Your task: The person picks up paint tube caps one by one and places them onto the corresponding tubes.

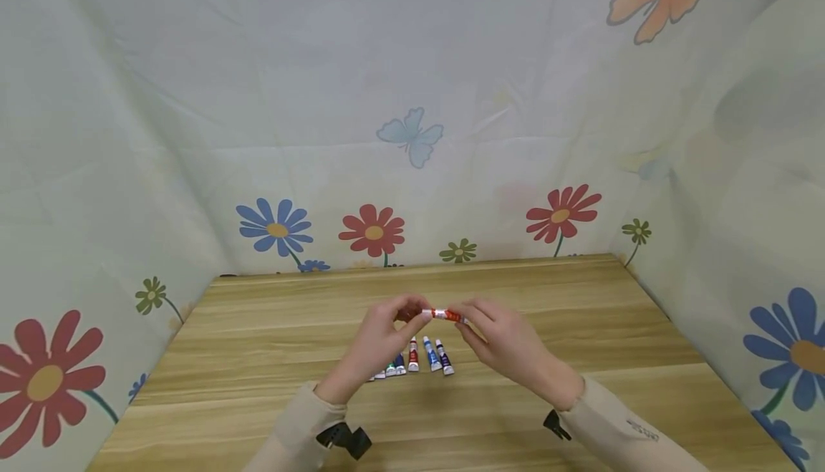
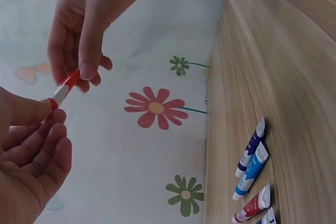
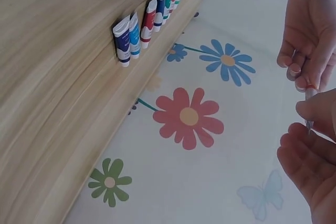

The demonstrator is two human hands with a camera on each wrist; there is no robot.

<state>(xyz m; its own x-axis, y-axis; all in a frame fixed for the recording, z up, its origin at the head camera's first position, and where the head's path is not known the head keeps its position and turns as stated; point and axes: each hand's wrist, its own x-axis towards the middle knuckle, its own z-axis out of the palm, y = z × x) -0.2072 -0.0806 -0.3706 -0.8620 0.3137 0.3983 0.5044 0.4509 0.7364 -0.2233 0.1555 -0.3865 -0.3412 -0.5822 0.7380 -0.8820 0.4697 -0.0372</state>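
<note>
Above the table, both hands hold a small red-and-white paint tube (image 1: 441, 314) level between them. My left hand (image 1: 377, 336) pinches its cap end with thumb and forefinger. On the other end, my right hand (image 1: 505, 337) grips the tube's flat tail between thumb and fingers. Below the hands lie more paint tubes: a dark red tube (image 3: 148, 23), a light blue tube (image 2: 251, 170) and a dark violet tube (image 3: 122, 41). Green, red and dark blue tubes continue the row to the left, partly hidden behind my left hand in the head view.
A wood-grain table (image 1: 554, 300) carries the row of tubes. Behind it and at both sides hangs a pale cloth (image 1: 322, 99) printed with flowers and butterflies. Dark straps with clips (image 1: 348, 440) sit at the sleeves.
</note>
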